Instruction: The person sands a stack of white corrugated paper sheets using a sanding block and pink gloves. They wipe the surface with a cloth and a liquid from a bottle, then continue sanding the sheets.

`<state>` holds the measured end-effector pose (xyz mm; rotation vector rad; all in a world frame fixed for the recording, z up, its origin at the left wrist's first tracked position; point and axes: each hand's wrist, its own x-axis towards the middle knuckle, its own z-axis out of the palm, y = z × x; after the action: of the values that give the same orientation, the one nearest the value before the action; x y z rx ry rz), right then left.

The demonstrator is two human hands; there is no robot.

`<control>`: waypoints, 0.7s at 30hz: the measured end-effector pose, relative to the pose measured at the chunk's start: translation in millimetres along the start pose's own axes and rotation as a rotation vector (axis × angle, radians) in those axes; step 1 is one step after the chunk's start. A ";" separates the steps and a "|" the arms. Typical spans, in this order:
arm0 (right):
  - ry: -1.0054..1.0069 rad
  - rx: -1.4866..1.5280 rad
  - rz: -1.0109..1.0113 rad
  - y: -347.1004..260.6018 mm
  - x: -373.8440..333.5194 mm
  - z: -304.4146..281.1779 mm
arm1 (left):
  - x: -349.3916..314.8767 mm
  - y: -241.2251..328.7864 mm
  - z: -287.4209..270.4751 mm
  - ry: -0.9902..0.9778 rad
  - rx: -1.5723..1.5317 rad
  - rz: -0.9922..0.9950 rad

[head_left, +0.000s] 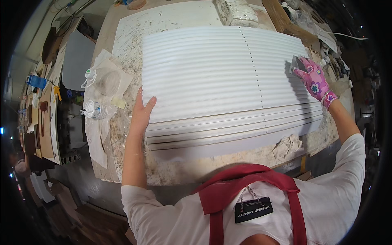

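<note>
A large white panel with horizontal ribs lies before me, a dotted line running down its right half. Dark lines mark the grooves between its lower ribs. My left hand is bare and rests at the panel's left edge, thumb and fingers apart. On my right hand is a pink flowered glove. Its fingers are closed on a flat grey piece, which looks like folded sandpaper, against the panel near its upper right edge. The glove partly hides that piece.
The panel lies on a stained worktable. Left of it, an opened jar and a clear container stand on paper. A crumpled cloth lies at the near right edge. A white-smeared block and a wooden board are at the back.
</note>
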<state>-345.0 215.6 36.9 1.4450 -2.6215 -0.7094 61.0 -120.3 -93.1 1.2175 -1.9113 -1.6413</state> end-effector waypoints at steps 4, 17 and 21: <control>-0.078 0.823 -0.102 -68.3 46.4 -26.7 | -3.7 6.1 6.4 0.025 -0.002 0.038; 0.357 0.230 -0.551 -223.7 101.8 -41.0 | -1.5 7.4 6.6 0.006 -0.026 0.045; 0.444 0.258 -0.608 -287.8 118.7 -52.6 | 6.7 -5.3 9.2 -0.035 -0.060 0.094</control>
<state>-171.0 -30.5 -57.1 2.2010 -1.9900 -0.0406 52.5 -119.5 -102.4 1.0662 -1.8955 -1.6688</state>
